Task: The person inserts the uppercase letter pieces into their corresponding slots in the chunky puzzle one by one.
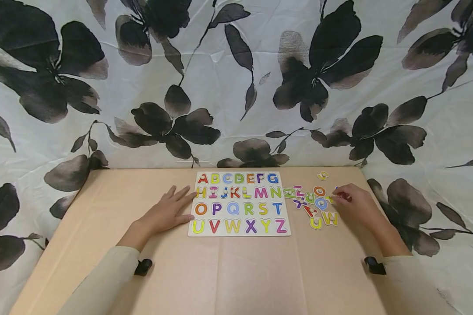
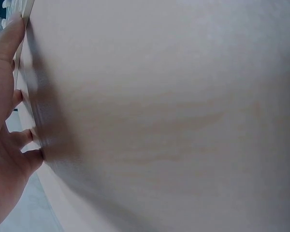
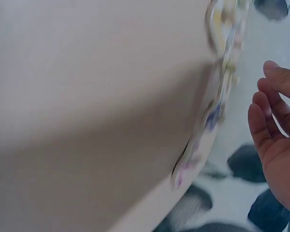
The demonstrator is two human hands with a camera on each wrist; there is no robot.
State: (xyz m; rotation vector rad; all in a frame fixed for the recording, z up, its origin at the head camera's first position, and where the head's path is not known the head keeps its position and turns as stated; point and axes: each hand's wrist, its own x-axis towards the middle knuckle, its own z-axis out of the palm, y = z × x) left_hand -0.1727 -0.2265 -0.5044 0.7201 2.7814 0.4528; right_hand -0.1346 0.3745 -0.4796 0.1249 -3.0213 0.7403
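Floral cloth (image 1: 236, 92) seen behind tabletop (image 1: 256, 275). Alphabet board (image 1: 242, 216) laid flat nr ctr. Board's L edge touched by L hand (image 1: 169, 209), fingers spread, nothing gripped. R hand (image 1: 356, 205) poised at R side of loose letters (image 1: 309, 198), fingers part-curled; can't tell if any pinched. Letters scattered just R of board.

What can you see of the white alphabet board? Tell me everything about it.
The white board is a flat, thin, stiff-looking rectangle; its material is unclear. It bears multicoloured capitals in four rows, A–G, H–N, O–T and U–Z; some upper letters show small knob-like marks. It lies flat on the tan table, its letters upright in the head view. The left hand touches its left edge, and loose letter pieces lie beside its right edge.
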